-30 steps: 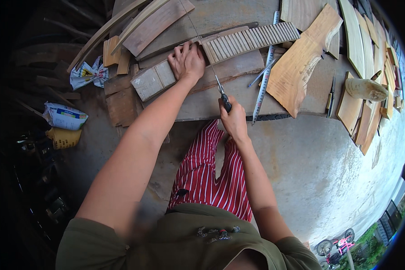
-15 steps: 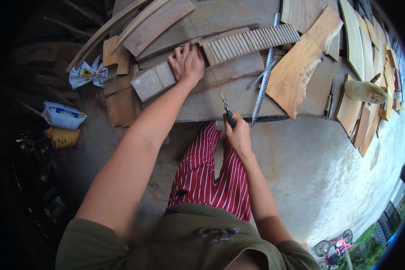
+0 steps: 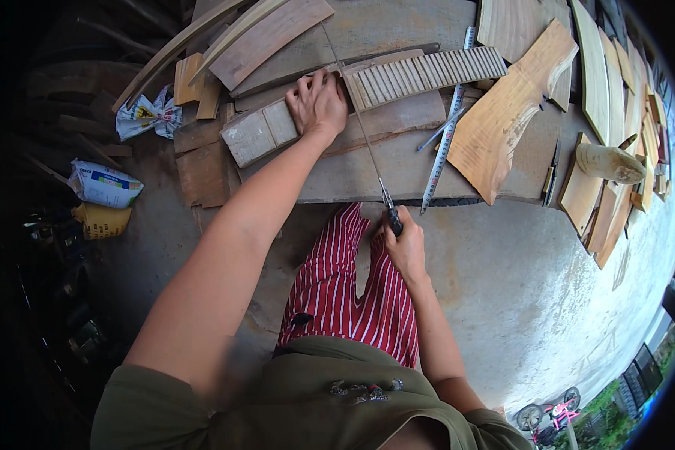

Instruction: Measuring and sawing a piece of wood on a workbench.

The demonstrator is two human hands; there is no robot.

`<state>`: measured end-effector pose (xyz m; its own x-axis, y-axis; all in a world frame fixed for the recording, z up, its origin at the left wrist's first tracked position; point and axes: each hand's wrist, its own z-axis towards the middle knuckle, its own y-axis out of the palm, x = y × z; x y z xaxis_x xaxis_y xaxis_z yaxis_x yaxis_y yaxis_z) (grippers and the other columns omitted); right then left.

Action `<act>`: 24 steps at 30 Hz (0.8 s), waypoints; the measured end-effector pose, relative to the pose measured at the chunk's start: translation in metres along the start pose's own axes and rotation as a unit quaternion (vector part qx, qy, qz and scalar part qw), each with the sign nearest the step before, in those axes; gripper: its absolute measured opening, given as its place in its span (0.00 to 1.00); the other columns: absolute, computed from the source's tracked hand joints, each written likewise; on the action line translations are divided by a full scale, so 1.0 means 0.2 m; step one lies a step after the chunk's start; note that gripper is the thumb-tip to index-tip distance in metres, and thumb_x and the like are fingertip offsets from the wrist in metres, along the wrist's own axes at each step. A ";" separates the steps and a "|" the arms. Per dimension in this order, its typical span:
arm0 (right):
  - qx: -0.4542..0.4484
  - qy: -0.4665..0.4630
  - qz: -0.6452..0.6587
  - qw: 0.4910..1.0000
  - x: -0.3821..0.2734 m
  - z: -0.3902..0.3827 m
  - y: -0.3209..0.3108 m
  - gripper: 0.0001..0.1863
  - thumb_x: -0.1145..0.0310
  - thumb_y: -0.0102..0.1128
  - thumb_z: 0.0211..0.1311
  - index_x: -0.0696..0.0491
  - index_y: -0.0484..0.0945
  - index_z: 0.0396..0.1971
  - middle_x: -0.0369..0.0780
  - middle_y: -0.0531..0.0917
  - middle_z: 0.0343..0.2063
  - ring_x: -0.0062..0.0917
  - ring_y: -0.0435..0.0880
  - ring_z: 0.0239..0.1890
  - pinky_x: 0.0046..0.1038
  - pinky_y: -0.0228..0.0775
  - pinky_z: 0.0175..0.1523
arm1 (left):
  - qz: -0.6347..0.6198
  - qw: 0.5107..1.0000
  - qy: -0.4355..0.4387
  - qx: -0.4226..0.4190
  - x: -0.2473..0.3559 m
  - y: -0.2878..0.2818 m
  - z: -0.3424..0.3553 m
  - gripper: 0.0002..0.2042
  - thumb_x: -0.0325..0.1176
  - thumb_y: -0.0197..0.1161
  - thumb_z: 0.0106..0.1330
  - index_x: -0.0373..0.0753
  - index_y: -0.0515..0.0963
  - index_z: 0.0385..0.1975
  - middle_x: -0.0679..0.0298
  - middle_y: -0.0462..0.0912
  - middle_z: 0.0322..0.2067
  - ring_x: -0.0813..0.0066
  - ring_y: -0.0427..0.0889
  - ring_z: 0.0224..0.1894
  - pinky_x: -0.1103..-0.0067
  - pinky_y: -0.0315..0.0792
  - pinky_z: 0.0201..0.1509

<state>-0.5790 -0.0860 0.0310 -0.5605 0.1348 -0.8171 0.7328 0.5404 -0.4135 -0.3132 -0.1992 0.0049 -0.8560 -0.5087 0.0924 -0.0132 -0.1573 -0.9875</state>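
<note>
A saw handle sits in my right hand [image 3: 406, 246], closed around it near the bench's front edge. The thin saw blade [image 3: 365, 133] runs away from me across the wood, just right of my left hand [image 3: 319, 106]. That hand is closed over a wooden piece with bent fingers, holding it down; part of the piece is hidden under it. Right of the blade lies a strip of wood with many cross grooves [image 3: 427, 75]. On the other side of my left hand is a pale wood block [image 3: 256, 135]. Beneath these lies a rough brown board [image 3: 397, 118].
On the workbench [image 3: 330, 187] lie a tape measure [image 3: 436, 166], a blue pen [image 3: 441, 129] and a broad, wavy-edged board [image 3: 495, 120]. A wooden mallet [image 3: 611, 163] rests among boards at right. Bags [image 3: 105, 184] lie at left.
My right hand has drawn the saw slightly toward me and to the right. My left hand keeps its place on the wood; the whole view has shifted a little.
</note>
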 end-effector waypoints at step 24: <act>0.021 -0.001 -0.012 1.000 -0.19 0.43 0.09 0.13 0.62 0.57 0.67 0.59 0.74 0.35 0.61 0.80 0.27 0.60 0.80 0.37 0.52 0.69 0.40 | -0.009 1.000 0.004 -0.016 0.05 0.01 0.00 0.16 0.40 0.52 0.71 0.47 0.79 0.54 0.70 0.77 0.57 0.66 0.70 0.60 0.64 0.56 0.64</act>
<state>-0.5123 -0.1532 0.0199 -0.5772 0.1214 -0.8075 0.7351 0.5078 -0.4491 -0.3218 -0.2048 0.0029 -0.8592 -0.4997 0.1098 -0.0459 -0.1385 -0.9893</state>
